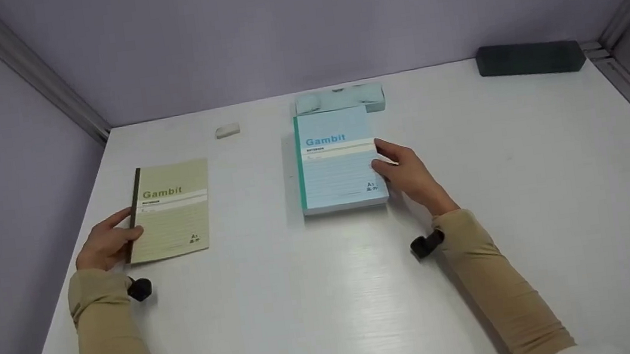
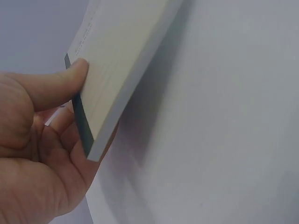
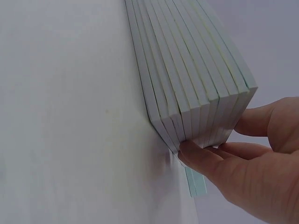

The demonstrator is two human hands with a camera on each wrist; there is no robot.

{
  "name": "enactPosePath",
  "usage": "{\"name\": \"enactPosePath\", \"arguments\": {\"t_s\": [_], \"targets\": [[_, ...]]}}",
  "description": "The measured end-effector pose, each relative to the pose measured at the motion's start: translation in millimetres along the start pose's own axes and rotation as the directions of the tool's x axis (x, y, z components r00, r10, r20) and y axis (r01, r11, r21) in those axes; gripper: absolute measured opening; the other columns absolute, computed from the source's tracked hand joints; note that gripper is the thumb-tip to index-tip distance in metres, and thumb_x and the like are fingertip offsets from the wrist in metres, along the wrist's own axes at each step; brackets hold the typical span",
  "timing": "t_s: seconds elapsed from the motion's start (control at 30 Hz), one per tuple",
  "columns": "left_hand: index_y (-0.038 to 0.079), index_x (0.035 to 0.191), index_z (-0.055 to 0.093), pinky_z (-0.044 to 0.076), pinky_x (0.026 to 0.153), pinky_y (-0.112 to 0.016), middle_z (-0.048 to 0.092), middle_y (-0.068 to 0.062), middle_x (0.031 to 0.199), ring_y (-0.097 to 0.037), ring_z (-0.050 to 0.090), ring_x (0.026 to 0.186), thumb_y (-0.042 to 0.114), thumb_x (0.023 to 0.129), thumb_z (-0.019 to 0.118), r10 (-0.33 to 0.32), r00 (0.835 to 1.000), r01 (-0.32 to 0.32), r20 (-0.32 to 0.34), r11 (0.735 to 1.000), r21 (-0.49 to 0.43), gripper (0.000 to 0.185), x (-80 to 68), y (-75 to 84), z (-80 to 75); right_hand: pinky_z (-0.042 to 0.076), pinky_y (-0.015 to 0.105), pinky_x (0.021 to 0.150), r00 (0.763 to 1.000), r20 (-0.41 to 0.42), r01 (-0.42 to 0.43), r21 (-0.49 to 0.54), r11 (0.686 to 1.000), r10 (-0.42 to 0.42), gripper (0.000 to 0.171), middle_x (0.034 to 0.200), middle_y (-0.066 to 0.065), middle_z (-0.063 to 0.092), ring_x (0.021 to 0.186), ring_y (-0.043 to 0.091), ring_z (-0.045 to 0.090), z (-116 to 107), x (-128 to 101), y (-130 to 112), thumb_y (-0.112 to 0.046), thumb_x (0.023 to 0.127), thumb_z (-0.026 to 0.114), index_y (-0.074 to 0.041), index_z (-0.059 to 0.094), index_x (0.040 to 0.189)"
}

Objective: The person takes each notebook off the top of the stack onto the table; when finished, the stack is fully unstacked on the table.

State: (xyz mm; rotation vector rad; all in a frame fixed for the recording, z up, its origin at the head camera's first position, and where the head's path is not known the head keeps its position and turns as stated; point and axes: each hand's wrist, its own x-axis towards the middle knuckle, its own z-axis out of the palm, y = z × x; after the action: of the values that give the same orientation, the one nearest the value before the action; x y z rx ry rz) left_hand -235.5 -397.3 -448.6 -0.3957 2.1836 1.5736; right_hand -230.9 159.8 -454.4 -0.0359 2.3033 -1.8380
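While the white bench (image 1: 329,295) carried everything, the stack of blue notebooks (image 1: 339,165) lay mid-bench, the right hand (image 1: 408,174) pinching its right edge. Well to the left, the green notebook (image 1: 172,209) lay with the left hand (image 1: 106,241) gripping its spine edge.

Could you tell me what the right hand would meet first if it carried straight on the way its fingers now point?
The right hand already touches the stack of blue notebooks at its right edge, so it would push straight into that stack.

Head camera looks down over the table (image 1: 329,295); wrist cameras sit close.
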Motion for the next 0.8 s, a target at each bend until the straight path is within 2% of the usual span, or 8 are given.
{"name": "enactPosePath", "arguments": {"t_s": [0.17, 0.3, 0.47, 0.6, 0.8], "targets": [[0.008, 0.154, 0.008, 0.051, 0.068, -0.025, 0.063, 0.012, 0.082, -0.005, 0.061, 0.074, 0.011, 0.097, 0.055, 0.010, 0.999, -0.008, -0.045, 0.999, 0.049, 0.075, 0.5, 2.8, 1.2, 0.035, 0.036, 0.106, 1.000, 0.002, -0.005, -0.011, 1.000, 0.005, 0.058, 0.155, 0.009, 0.028, 0.136, 0.022, 0.037, -0.1, -0.1, 0.0, -0.015, 0.100, 0.051, -0.011, 0.026, 0.152], [0.006, 0.154, 0.015, 0.050, 0.065, -0.026, 0.062, 0.012, 0.078, -0.005, 0.059, 0.069, 0.011, 0.096, 0.056, 0.017, 0.993, -0.005, -0.115, 0.995, 0.103, 0.072, 0.5, 4.9, 3.4, 0.035, 0.036, 0.106, 1.000, 0.004, -0.012, -0.017, 1.000, 0.012, 0.058, 0.155, 0.008, 0.027, 0.137, 0.023, 0.035, 0.0, -0.8, 0.6, -0.017, 0.101, 0.051, -0.013, 0.026, 0.152], [0.002, 0.149, 0.032, 0.049, 0.061, -0.026, 0.058, 0.009, 0.080, -0.004, 0.057, 0.066, 0.011, 0.092, 0.061, 0.045, 0.968, 0.007, -0.248, 0.979, 0.205, 0.064, 1.7, 6.0, 6.5, 0.036, 0.036, 0.106, 1.000, -0.003, -0.009, -0.037, 0.999, 0.009, 0.058, 0.155, 0.008, 0.028, 0.137, 0.023, 0.036, 0.3, -0.5, 2.0, -0.017, 0.101, 0.051, -0.012, 0.026, 0.152], [-0.004, 0.141, 0.042, 0.048, 0.059, -0.025, 0.059, -0.001, 0.090, -0.004, 0.055, 0.065, 0.013, 0.090, 0.062, 0.072, 0.946, 0.026, -0.315, 0.955, 0.295, 0.058, 0.9, 7.4, 10.0, 0.037, 0.036, 0.105, 1.000, 0.006, 0.001, -0.013, 1.000, -0.001, 0.058, 0.155, 0.009, 0.028, 0.136, 0.024, 0.037, 0.5, -0.4, 2.4, -0.015, 0.100, 0.051, -0.009, 0.025, 0.152], [-0.008, 0.138, 0.042, 0.047, 0.059, -0.026, 0.055, -0.025, 0.116, -0.011, 0.054, 0.069, 0.016, 0.090, 0.061, 0.078, 0.937, 0.044, -0.341, 0.941, 0.336, 0.057, -2.1, 12.1, 14.6, 0.038, 0.037, 0.104, 1.000, 0.006, 0.022, 0.035, 0.999, -0.022, 0.058, 0.154, 0.012, 0.028, 0.134, 0.024, 0.039, 0.8, 0.5, 2.3, -0.010, 0.100, 0.050, -0.007, 0.025, 0.152]]}}
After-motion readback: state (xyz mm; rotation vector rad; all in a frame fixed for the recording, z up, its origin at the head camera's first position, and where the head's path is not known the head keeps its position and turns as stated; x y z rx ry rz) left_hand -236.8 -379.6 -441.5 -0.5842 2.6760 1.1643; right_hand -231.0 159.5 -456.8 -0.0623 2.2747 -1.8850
